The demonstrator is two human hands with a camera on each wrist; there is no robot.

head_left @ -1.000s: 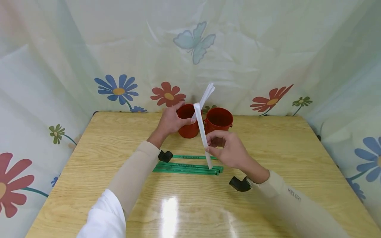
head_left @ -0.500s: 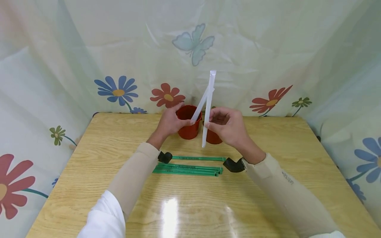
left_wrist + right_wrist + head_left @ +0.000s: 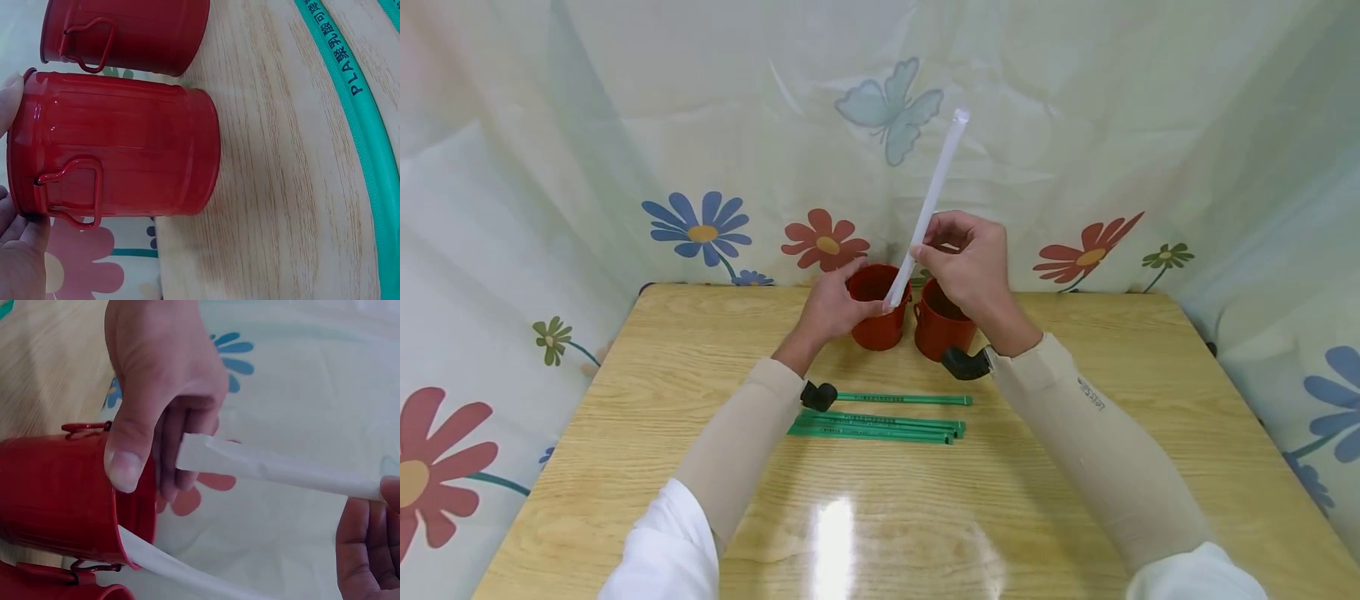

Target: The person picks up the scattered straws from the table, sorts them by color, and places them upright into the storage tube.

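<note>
My left hand [image 3: 831, 310] grips the rim of the left small red metal bucket [image 3: 877, 335], thumb at the near side; the left wrist view shows the bucket's wall and wire handle [image 3: 78, 187]. Between thumb and fingers, my right hand [image 3: 972, 260] pinches a white paper-wrapped straw [image 3: 940, 179] above that bucket. In the right wrist view the held straw [image 3: 281, 474] has its lower end over the bucket mouth, apart from the rim. White straw [image 3: 187, 579] leans out of the same bucket. The held one mostly covers it in the head view.
A second red bucket [image 3: 936, 333] stands just right of the first, close to my right forearm. Several green-wrapped straws [image 3: 880, 427] lie across the table nearer to me, one slightly apart [image 3: 917, 399]. A flowered curtain [image 3: 760, 125] hangs behind the table's back edge.
My right hand has lifted the white straw from over the green straws, up and away, to above the left bucket. My left hand has stayed on the bucket rim.
</note>
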